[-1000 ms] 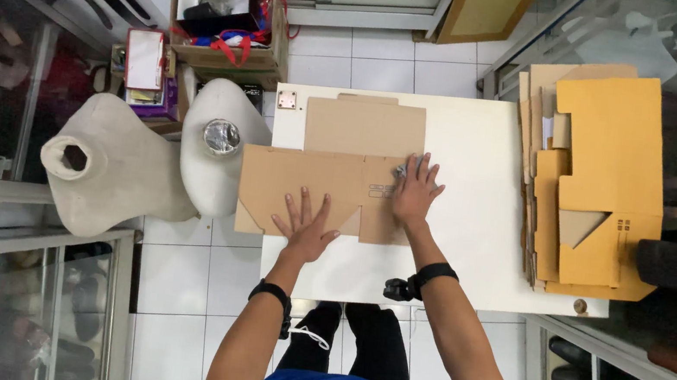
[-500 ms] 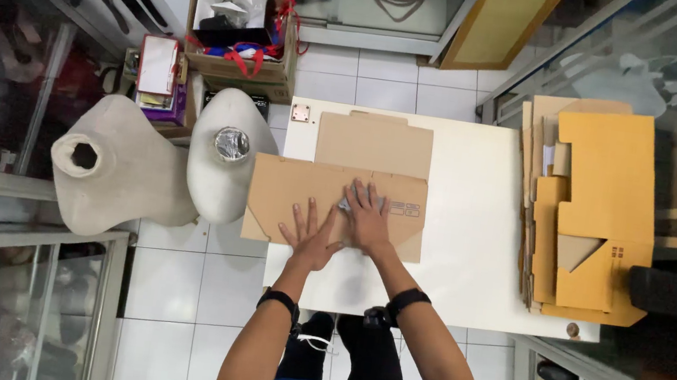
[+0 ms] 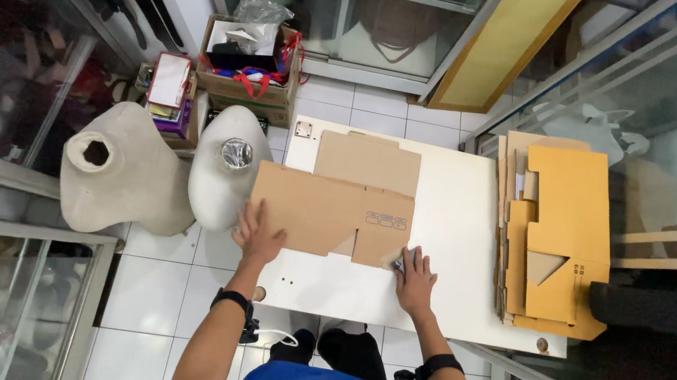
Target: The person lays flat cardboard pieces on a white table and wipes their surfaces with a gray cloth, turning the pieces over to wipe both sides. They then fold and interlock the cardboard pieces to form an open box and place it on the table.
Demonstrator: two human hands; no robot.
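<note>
Head view shows the left hand (image 3: 258, 236) spread flat on the left edge of a flattened cardboard box (image 3: 331, 213), and the right hand (image 3: 414, 278) open at its lower right corner, pinning it on the white surface (image 3: 455, 231). Judging by this, flattening is underway; creasing next needs firm, even pressure. Yellow-brown cardboard sheets (image 3: 555, 236) lie right; two mannequin torsos (image 3: 158, 171) stand left on tiled floor (image 3: 161, 280).

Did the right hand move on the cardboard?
Yes. The right hand slid from the middle of the cardboard to its near right corner, toward the table edge nearest the person.
</note>
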